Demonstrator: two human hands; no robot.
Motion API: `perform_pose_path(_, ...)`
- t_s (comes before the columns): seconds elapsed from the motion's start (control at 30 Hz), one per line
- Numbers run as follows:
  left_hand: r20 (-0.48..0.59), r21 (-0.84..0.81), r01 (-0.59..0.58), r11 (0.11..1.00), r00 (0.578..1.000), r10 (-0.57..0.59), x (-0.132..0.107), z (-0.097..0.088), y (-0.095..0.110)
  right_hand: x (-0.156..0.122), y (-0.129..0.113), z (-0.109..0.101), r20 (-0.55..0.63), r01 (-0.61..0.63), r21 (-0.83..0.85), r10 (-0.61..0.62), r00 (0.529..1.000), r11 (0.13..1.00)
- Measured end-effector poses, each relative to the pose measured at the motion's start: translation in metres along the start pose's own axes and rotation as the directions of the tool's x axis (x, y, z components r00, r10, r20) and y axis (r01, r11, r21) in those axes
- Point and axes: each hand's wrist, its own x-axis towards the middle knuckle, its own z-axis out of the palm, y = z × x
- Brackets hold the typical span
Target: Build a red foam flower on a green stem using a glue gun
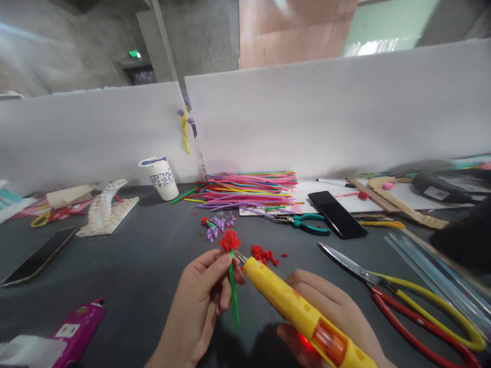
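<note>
My left hand (205, 299) is closed, pinching a small handmade red flower (230, 240) by its green stem (234, 296) just below the bloom. The flower stands upright, its stem hanging down past my fingers. My right hand (326, 306) is wrapped round a yellow soldering iron (284, 299) with a lit red window in its handle. Its metal tip (240, 256) points up and left, close under the petals; I cannot tell if it touches them. Loose red pieces (264, 254) and small purple pieces (218, 227) lie on the table beyond my hands.
Large scissors (368, 278) with red and yellow handles lie at right, near teal pliers (307, 223) and a black phone (337, 214). Coloured strips (249, 189) are bundled at the back beside a white cup (160, 179). A magenta plastic tool (79, 329) lies at front left.
</note>
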Motion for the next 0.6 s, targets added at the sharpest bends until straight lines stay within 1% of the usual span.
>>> perform_pose_path(0.07, 0.0, 0.017, 0.007, 1.0, 1.0, -0.007, -0.0001, 0.0001, -0.0022, -0.0002, 0.0007, 0.0003, -0.005, 0.008, -0.016, -0.008, 1.0, 1.0)
perform_pose_path(0.13, -0.003, 0.028, 0.006, 1.0, 1.0, -0.006, -0.0003, 0.0003, -0.003, 0.0002, -0.0004, 0.0005, -0.003, -0.024, -0.017, 0.024, 1.0, 1.0)
perform_pose_path(0.27, -0.001, 0.037, 0.005, 0.999, 1.0, -0.005, -0.0008, 0.0011, -0.0023, 0.0014, -0.0044, 0.0002, -0.021, -0.067, 0.034, 0.067, 0.998, 0.997)
perform_pose_path(0.4, -0.001, 0.035, 0.01, 0.999, 1.0, -0.009, -0.0007, 0.0021, -0.0021, 0.0015, -0.0037, 0.0012, 0.01, -0.09, 0.033, 0.09, 0.996, 0.995)
perform_pose_path(0.47, -0.005, 0.023, 0.011, 1.0, 1.0, -0.011, -0.0004, 0.0024, -0.0023, 0.0012, -0.0022, 0.0022, 0.01, -0.084, 0.026, 0.084, 0.996, 0.996)
perform_pose_path(0.6, 0.009, 0.013, 0.017, 1.0, 1.0, -0.017, -0.0001, 0.0027, -0.0022, 0.0009, -0.0013, 0.0041, -0.027, -0.065, 0.008, 0.065, 0.998, 0.998)
